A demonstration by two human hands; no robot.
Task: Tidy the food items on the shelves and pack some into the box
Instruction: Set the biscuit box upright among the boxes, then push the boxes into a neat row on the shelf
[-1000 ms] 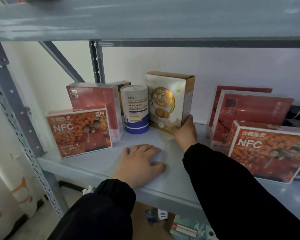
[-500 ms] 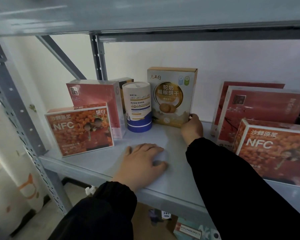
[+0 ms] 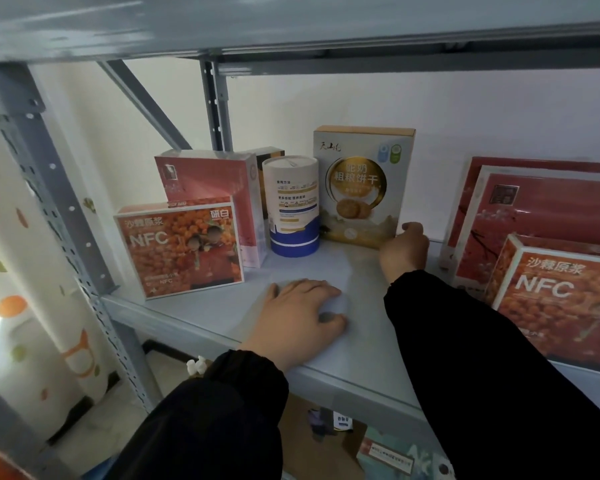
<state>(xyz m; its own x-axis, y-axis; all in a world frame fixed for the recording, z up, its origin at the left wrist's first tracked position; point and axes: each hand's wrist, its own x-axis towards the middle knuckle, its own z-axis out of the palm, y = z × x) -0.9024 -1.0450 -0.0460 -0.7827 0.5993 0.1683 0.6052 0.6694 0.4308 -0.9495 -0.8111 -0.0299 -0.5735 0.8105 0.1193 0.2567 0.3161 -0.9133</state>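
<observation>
A tall beige biscuit box (image 3: 361, 185) stands upright at the back of the grey shelf (image 3: 201, 317). My right hand (image 3: 404, 249) grips its lower right corner, fingers curled round the edge. My left hand (image 3: 298, 317) rests flat on the shelf board in front, fingers spread, holding nothing. A white and blue tube (image 3: 293, 206) stands just left of the biscuit box. Further left are a red box (image 3: 205, 181) and an orange NFC box (image 3: 179, 247) in front of it.
On the right stand two red boxes (image 3: 548, 209) with another orange NFC box (image 3: 558, 299) in front. The upper shelf (image 3: 291, 26) hangs low overhead. A grey upright post (image 3: 52, 188) is at the left. Below the shelf lie a cardboard box (image 3: 312, 441) and packets.
The biscuit box has been turned from angled to facing front and pushed back toward the wall by my right hand. My left hand has stayed flat on the shelf.
</observation>
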